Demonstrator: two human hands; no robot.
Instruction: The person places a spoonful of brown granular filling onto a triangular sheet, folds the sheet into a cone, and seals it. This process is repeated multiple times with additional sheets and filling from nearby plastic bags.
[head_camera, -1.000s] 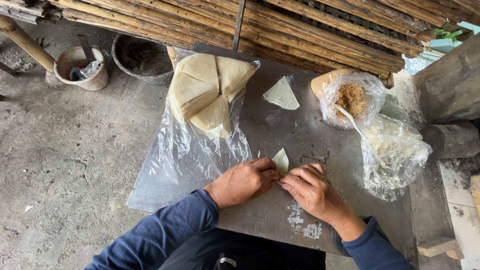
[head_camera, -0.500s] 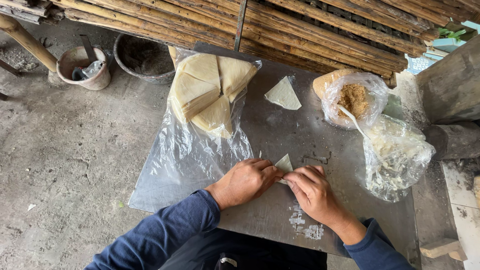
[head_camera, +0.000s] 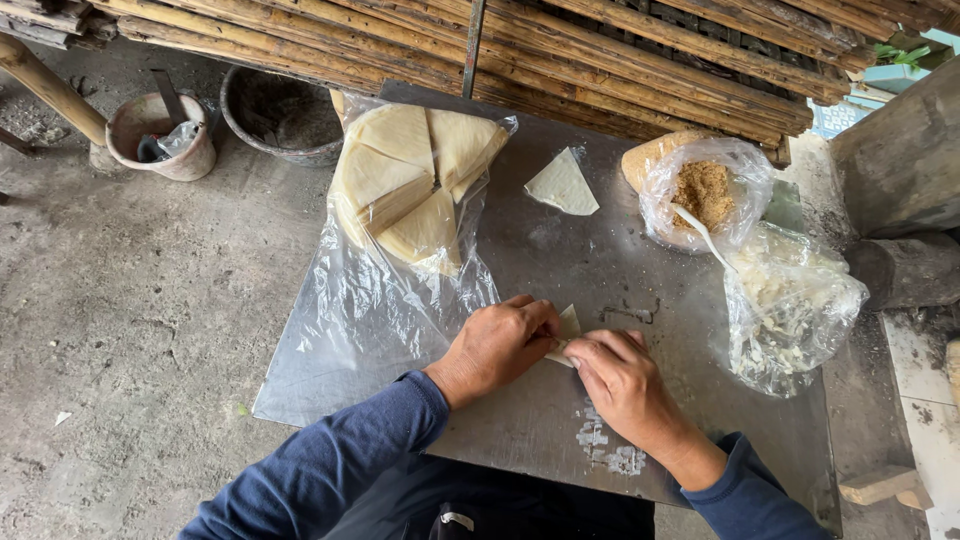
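A: Two hands meet at the middle of the grey metal tabletop (head_camera: 560, 260) in the head view. What are they on?

B: A small pale piece of dough (head_camera: 568, 322). The left hand (head_camera: 497, 345) lies over its left side, and the right hand (head_camera: 620, 378) presses on it from the right. The fingers (head_camera: 540, 318) of both hands are curled in narrow and pinch the piece between them, so only one pale corner shows above the knuckles.

A: Where does that piece sit among the rest?

B: Near the front of the tabletop, just right of a clear plastic sheet (head_camera: 350, 310). On the far end of that sheet is a stack of pale wedge-cut wrappers (head_camera: 405, 170). One single triangular wrapper (head_camera: 562, 183) lies alone on the bare metal, well apart from the hands.

A: And to the right?

B: A bag of brown crumbly filling (head_camera: 703, 190) with a white spoon (head_camera: 705, 235) leaning out of it, and beside that a clear bag of whitish bits (head_camera: 790, 300). Some white smears (head_camera: 605, 450) mark the metal just below the right wrist.

A: Anything off the tabletop?

B: Bamboo poles (head_camera: 600, 50) along the far side, and a bucket (head_camera: 160, 135) and a dark basin (head_camera: 285, 115) on the concrete floor (head_camera: 120, 320) at left. Both sleeves are dark blue.
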